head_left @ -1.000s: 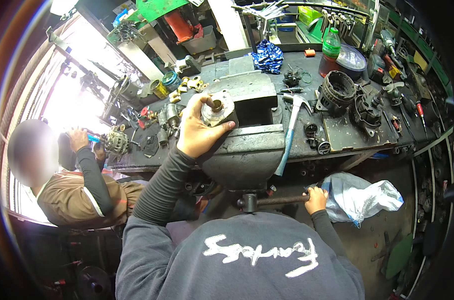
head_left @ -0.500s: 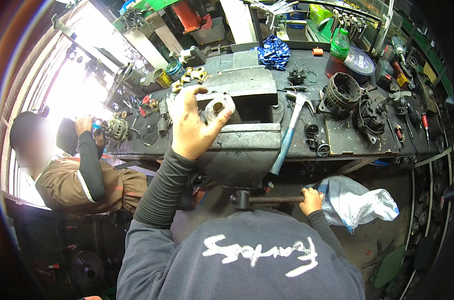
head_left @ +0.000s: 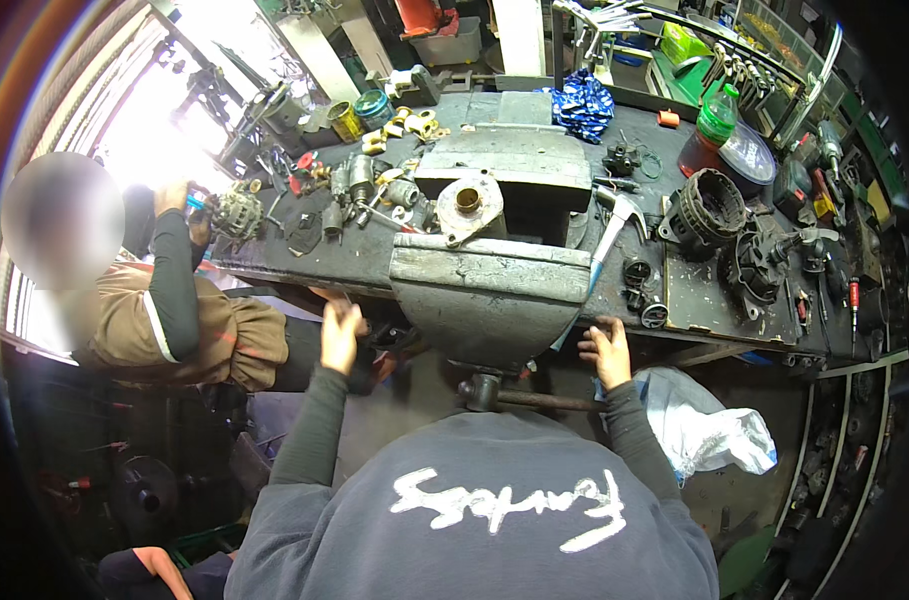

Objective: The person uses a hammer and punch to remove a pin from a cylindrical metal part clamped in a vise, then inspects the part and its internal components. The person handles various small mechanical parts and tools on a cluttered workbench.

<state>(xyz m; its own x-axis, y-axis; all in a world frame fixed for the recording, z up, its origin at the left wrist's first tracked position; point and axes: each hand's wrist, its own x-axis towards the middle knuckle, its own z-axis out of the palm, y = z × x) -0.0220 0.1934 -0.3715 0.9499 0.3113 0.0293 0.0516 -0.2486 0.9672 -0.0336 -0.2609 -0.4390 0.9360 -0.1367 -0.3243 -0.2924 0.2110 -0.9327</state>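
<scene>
A large grey bench vise (head_left: 489, 275) stands at the bench's front edge. Between its jaws, toward their left end, sits a round metal housing (head_left: 468, 208) with a brass-coloured bore facing up. My left hand (head_left: 340, 335) hangs in the air left of the vise's front, empty, with its fingers loosely apart. To the right of the vise, my right hand (head_left: 606, 355) is raised with its fingers spread, holding nothing. Below it runs the vise's handle bar (head_left: 544, 400). A claw hammer (head_left: 614, 225) with a blue handle lies right of the vise; the vise hides part of its handle.
Several cylindrical motor parts (head_left: 359, 185) lie left of the vise. On the right are a ring-shaped stator housing (head_left: 707, 205), another opened housing (head_left: 759, 260) and a bottle (head_left: 716, 120). A white sack (head_left: 714, 430) lies beneath the bench. A co-worker (head_left: 194, 330) holds something at the left.
My left hand has come off the housing and dropped toward me, left of the vise. The right hand has let go of the handle bar and risen. The view has shifted slightly.
</scene>
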